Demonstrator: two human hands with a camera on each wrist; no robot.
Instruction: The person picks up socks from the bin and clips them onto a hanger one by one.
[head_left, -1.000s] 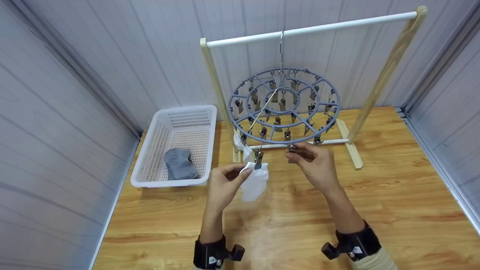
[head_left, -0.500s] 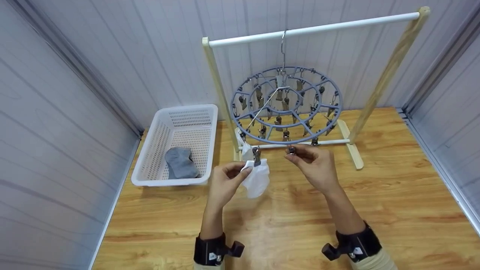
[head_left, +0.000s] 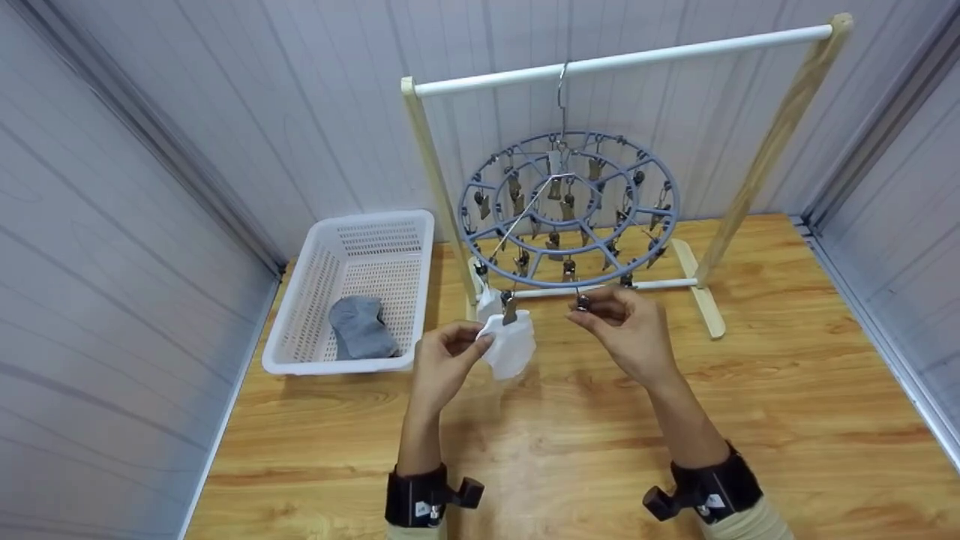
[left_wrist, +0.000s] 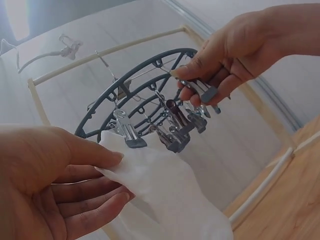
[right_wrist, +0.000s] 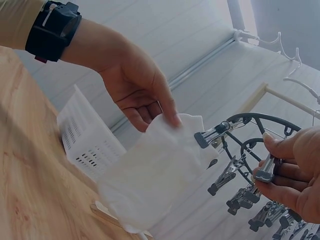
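My left hand [head_left: 442, 364] pinches the cuff edge of a white sock [head_left: 511, 349] between thumb and fingers. A metal clip [left_wrist: 129, 131] with grey tips grips the sock's cuff at one spot and hangs from the round blue-grey clip hanger [head_left: 556, 283]. To the right, my right hand [head_left: 634, 330] pinches a second clip [right_wrist: 266, 171] hanging from the same hanger's front rim. In the right wrist view that clip lies between thumb and fingers, apart from the sock. Another white cloth piece [head_left: 489, 300] hangs behind, partly hidden by the sock.
The hanger hooks over the white bar [head_left: 675, 52] of a wooden-legged stand [head_left: 780, 142], with several more clips dangling. A white plastic basket [head_left: 296, 319] stands left on the wood-grain surface [head_left: 570, 465], holding grey socks [head_left: 361, 328]. Panel walls rise behind and at both sides.
The sock and its clip have risen slightly, and the hanger has swung a little. My left hand has shifted slightly left, still pinching the cuff. My right hand keeps hold of its clip.
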